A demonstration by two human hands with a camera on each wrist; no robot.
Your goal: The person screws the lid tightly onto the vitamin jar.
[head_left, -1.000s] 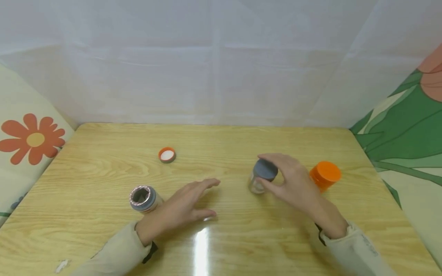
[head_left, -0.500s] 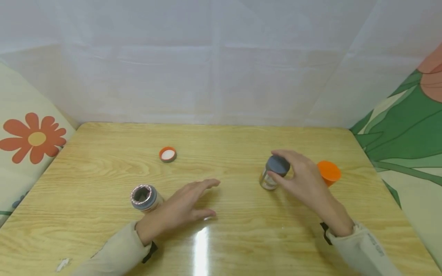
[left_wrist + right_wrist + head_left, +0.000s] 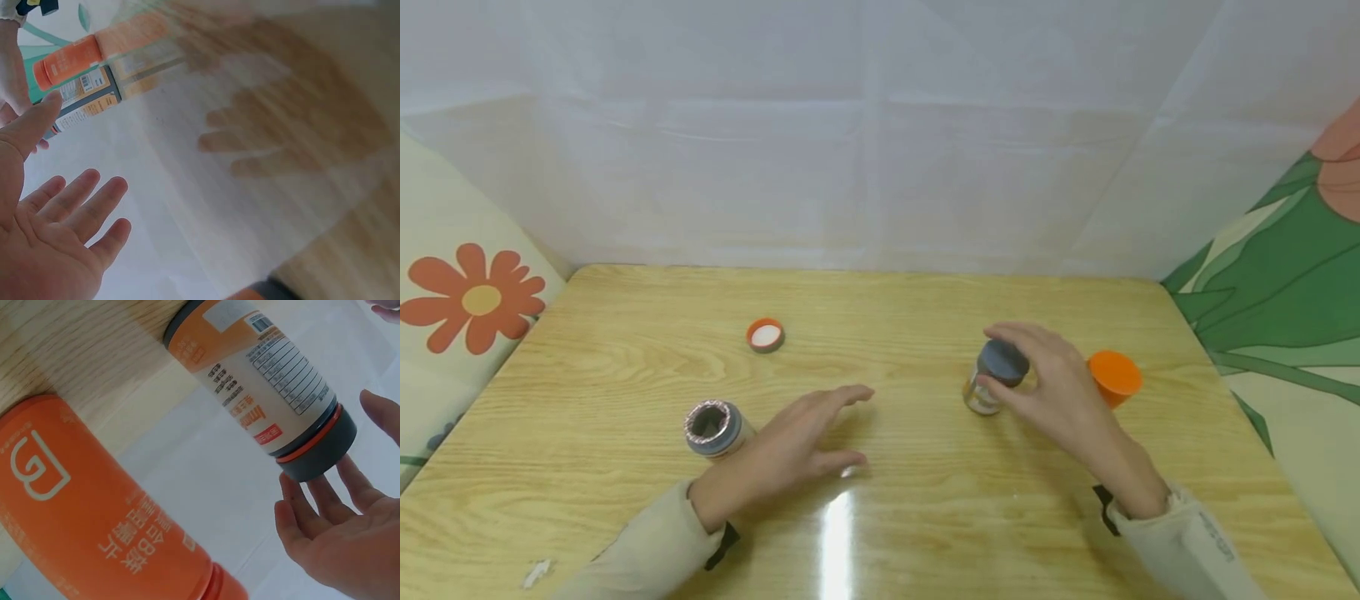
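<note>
My right hand point(image 3: 1060, 392) is around the dark grey cap point(image 3: 1004, 361) of an upright supplement bottle point(image 3: 981, 396) on the table. In the right wrist view its thumb stands apart from the cap, while the other fingertips are at the cap's far edge; whether they touch it I cannot tell. That view shows the bottle's white and orange label point(image 3: 256, 375). My left hand point(image 3: 782, 442) holds nothing, thumb and fingers spread. Beside its wrist stands an uncapped bottle point(image 3: 713, 429) with a torn foil rim, partly hidden by the forearm.
An orange bottle point(image 3: 1115, 377) stands just right of the right hand, partly covered by it. A loose cap point(image 3: 765, 335) lies inside-up toward the back left of the wooden table point(image 3: 880, 308). A white cloth point(image 3: 865, 183) hangs behind the table.
The capped bottle was moved a little to the right, toward the orange bottle. Since then my right thumb and finger have spread slightly from its cap. The left hand has barely moved.
</note>
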